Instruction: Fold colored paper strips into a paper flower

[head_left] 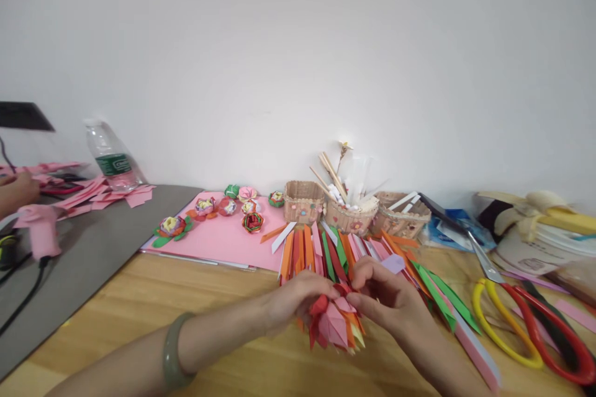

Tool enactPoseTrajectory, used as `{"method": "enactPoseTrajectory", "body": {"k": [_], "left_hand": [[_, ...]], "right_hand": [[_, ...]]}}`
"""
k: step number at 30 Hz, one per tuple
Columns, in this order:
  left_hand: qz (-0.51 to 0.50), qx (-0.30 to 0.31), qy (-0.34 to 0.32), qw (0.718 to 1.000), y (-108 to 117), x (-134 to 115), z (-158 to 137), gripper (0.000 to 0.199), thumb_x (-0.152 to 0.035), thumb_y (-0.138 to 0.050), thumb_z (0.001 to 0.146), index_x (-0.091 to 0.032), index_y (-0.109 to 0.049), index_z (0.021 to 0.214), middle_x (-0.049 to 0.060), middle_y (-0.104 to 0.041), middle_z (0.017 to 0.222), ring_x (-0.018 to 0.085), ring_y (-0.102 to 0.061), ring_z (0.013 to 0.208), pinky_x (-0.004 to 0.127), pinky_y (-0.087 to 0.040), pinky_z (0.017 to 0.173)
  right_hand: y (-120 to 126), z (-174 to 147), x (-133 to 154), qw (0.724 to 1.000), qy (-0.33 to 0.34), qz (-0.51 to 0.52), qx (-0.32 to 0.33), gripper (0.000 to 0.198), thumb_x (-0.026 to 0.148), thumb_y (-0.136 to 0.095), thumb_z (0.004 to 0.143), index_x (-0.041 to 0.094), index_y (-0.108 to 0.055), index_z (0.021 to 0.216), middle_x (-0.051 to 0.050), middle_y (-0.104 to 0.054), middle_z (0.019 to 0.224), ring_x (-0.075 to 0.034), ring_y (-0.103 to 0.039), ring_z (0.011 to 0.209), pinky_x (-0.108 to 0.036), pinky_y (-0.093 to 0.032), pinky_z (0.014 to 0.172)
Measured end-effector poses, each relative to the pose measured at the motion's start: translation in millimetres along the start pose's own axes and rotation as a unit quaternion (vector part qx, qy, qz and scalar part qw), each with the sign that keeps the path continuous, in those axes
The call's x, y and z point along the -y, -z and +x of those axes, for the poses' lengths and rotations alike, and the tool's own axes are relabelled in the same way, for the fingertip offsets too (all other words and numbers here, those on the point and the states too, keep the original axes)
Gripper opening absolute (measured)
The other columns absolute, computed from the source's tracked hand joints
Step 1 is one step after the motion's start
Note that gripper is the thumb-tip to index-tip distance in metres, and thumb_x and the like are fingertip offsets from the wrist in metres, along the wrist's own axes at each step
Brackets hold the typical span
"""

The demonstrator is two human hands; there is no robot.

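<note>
Left hand (298, 301) and right hand (391, 301) pinch a folded paper flower (334, 321) above the wooden table (139, 310), near coloured paper strips (326, 251).

No text, brand, number or sign can be read anywhere in view. The water bottle (112, 158), standing at the wall on the far left, carries a green label (114, 165) with pale markings, but these are too small and blurred to make out. Well to the right of the bottle, at the far right edge, a white container (535, 254) shows faint dark print on its side; the print is not legible. The blue packet (449, 232) just left of that container shows no lettering that can be made out.
</note>
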State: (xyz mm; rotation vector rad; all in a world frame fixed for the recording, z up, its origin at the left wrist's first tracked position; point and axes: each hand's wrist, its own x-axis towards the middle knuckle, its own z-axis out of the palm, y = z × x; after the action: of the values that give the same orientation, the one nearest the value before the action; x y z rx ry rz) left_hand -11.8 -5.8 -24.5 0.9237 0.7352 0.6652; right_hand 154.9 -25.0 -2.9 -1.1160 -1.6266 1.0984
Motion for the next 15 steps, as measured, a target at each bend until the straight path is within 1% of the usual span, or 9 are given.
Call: {"method": "enactPoseTrajectory", "body": {"k": [2,4,5,8,11,13,15], "left_hand": [[-0.006,0.009,0.014,1.0,0.1,0.7,0.1,0.02,-0.031,-0.053,0.061,-0.013,-0.06,0.054,0.0,-0.053,0.046,0.011,-0.048,0.04,0.022,-0.039,0.041],[-0.026,0.02,0.022,0.999,-0.5,0.2,-0.1,0.026,-0.033,-0.051,0.063,-0.011,-0.064,0.063,0.004,-0.061,0.055,0.014,-0.053,0.046,0.025,-0.043,0.045],[-0.042,0.018,0.015,0.999,-1.2,-0.6,-0.3,0.026,-0.033,-0.052,0.064,-0.011,-0.065,0.066,0.005,-0.063,0.059,0.014,-0.055,0.049,0.026,-0.044,0.048],[-0.101,-0.011,-0.048,0.994,-3.6,-3.9,-1.2,0.021,-0.026,-0.058,0.063,-0.012,-0.066,0.076,0.005,-0.066,0.074,0.015,-0.059,0.066,0.025,-0.045,0.063],[-0.141,-0.015,-0.11,0.984,-4.5,-5.9,-1.0,0.025,-0.019,-0.061,0.064,-0.014,-0.066,0.088,0.006,-0.066,0.091,0.017,-0.058,0.088,0.026,-0.041,0.08],[-0.155,0.0,-0.142,0.978,-3.8,-5.3,0.0,0.028,-0.017,-0.06,0.069,-0.015,-0.065,0.096,0.006,-0.065,0.095,0.017,-0.056,0.093,0.026,-0.04,0.083],[-0.167,0.013,-0.161,0.973,-2.7,-3.8,1.3,0.031,-0.016,-0.06,0.071,-0.018,-0.063,0.102,0.006,-0.063,0.098,0.016,-0.056,0.091,0.026,-0.04,0.081]], "right_hand": [[0.2,0.3,-0.6,0.999,0.011,0.009,-0.029,0.024,0.037,-0.066,0.068,0.019,-0.052,0.063,0.003,-0.045,0.066,-0.011,-0.043,0.056,-0.022,-0.039,0.05],[1.2,-0.7,-0.4,0.997,0.046,0.008,-0.063,0.023,0.036,-0.065,0.069,0.019,-0.052,0.063,0.003,-0.045,0.066,-0.011,-0.045,0.056,-0.022,-0.039,0.05],[1.7,-2.0,0.0,0.994,0.07,-0.004,-0.079,0.022,0.036,-0.064,0.071,0.019,-0.052,0.063,0.002,-0.046,0.065,-0.011,-0.046,0.056,-0.021,-0.039,0.05],[1.2,-8.3,1.2,0.98,0.148,-0.082,-0.1,0.018,0.028,-0.057,0.078,0.021,-0.052,0.062,0.003,-0.049,0.06,-0.011,-0.047,0.055,-0.021,-0.038,0.049],[-2.8,-13.6,1.7,0.954,0.226,-0.171,-0.094,0.012,0.021,-0.059,0.078,0.021,-0.053,0.067,0.003,-0.052,0.057,-0.011,-0.047,0.051,-0.021,-0.037,0.046],[-6.0,-13.9,0.8,0.939,0.252,-0.214,-0.098,0.008,0.02,-0.062,0.075,0.021,-0.055,0.072,0.002,-0.055,0.06,-0.011,-0.05,0.051,-0.021,-0.039,0.046],[-8.1,-12.3,-1.3,0.93,0.254,-0.244,-0.11,0.007,0.021,-0.063,0.075,0.021,-0.056,0.075,0.001,-0.058,0.063,-0.012,-0.052,0.053,-0.021,-0.041,0.047]]}}
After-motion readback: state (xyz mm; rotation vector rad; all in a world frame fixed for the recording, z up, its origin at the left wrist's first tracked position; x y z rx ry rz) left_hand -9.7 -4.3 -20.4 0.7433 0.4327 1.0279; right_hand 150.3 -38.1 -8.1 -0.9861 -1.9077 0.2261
